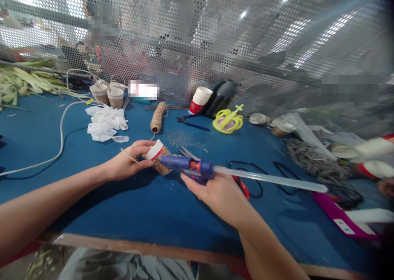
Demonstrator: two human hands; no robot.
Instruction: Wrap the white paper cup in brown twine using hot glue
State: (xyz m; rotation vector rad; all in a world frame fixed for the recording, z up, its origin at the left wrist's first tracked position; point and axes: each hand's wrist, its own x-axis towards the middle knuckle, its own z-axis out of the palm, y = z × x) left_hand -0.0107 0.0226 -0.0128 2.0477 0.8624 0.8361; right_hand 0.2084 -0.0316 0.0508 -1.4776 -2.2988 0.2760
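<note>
My left hand (pixel 132 161) is closed around a paper cup (pixel 157 149), tilted on its side. The cup has a white and red band, and brown twine wraps part of it. A strand of twine crosses my left fingers. My right hand (pixel 220 196) grips a blue hot glue gun (pixel 181 164), its nozzle at the cup's wrapped side; whether it touches I cannot tell. A long translucent glue stick (pixel 271 179) sticks out of the gun's back. Beyond the cup lies a spool of twine (pixel 158 118). Scissors (pixel 187 152) lie partly hidden behind the glue gun.
White crumpled gloves (pixel 106 122) and twine-wrapped cups (pixel 115 96) stand left. Stacked paper cups (pixel 200 99), pliers (pixel 195 124) and a yellow crown (pixel 227 121) are at the back. Grey cord (pixel 320 161) and a purple object (pixel 341 216) lie right. A perforated metal screen (pixel 184 46) rises behind.
</note>
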